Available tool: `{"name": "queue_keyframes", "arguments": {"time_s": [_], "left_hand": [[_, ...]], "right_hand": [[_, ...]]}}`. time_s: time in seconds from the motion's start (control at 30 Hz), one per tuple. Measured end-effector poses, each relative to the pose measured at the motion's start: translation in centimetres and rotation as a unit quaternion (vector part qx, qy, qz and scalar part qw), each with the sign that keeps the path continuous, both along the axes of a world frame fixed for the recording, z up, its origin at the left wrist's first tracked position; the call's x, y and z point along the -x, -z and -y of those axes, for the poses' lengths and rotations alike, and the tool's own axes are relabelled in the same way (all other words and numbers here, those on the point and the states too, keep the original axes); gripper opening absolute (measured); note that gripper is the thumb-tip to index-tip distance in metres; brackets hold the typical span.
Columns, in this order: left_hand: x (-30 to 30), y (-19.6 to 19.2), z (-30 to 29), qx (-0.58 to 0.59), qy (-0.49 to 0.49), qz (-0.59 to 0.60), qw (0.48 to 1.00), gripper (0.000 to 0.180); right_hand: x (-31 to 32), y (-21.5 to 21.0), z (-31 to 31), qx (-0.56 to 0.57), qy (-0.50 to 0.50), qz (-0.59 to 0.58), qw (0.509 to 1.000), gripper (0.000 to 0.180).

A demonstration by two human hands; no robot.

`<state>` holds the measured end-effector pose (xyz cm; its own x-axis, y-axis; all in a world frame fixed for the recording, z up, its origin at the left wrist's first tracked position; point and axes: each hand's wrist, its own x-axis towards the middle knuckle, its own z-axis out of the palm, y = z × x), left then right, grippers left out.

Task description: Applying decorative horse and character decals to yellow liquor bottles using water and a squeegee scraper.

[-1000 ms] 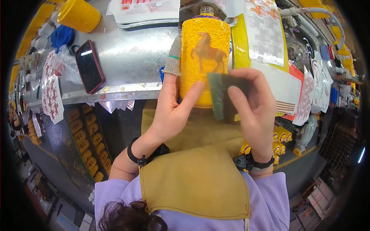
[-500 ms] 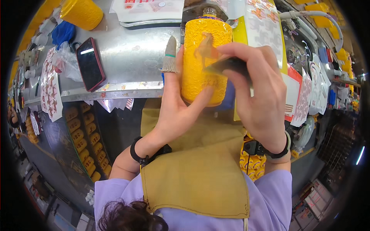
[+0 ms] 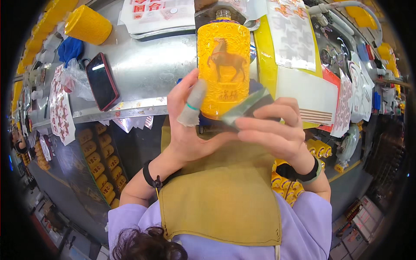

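A tall yellow embossed bottle with a brown horse figure (image 3: 224,65) is held upright over the edge of the shiny metal counter (image 3: 143,73), cupped from below by the left hand (image 3: 190,125). A thin grey-green sheet (image 3: 245,108) is pinched in the right hand (image 3: 273,130) and pressed against the bottle's lower right side. A dark phone in a red case (image 3: 102,81) lies flat on the counter, well apart to the left.

The tall yellow embossed bottle (image 3: 224,65) stands at the near edge of the shiny metal worktop (image 3: 147,73), and both hands crowd its base. Left of the bottle, bare metal lies open as far as the dark phone in a red case (image 3: 102,81), with a crumpled clear plastic bag (image 3: 76,78) beyond it. Right of the bottle, a yellow-edged stack of printed sheets (image 3: 294,52) stands just beside it, closing that side. Behind the bottle, a white printed paper (image 3: 156,13) covers the worktop.
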<state>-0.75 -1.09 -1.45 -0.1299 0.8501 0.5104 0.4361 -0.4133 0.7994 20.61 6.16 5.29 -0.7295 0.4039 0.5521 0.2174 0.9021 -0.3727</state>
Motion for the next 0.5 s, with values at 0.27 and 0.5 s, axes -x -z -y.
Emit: {"name": "queue_keyframes", "arguments": {"time_s": [0.27,0.5], "left_hand": [[-0.1,-2.4,-0.2,0.038,-0.028,-0.276,0.960,0.097],[-0.7,-2.4,0.3,0.068,-0.030,-0.269,0.960,0.076]], "right_hand": [[-0.4,1.5,-0.1,0.318,0.210,-0.262,0.887,0.030],[-0.5,1.8,0.5,0.402,0.256,-0.266,0.838,0.030]]}}
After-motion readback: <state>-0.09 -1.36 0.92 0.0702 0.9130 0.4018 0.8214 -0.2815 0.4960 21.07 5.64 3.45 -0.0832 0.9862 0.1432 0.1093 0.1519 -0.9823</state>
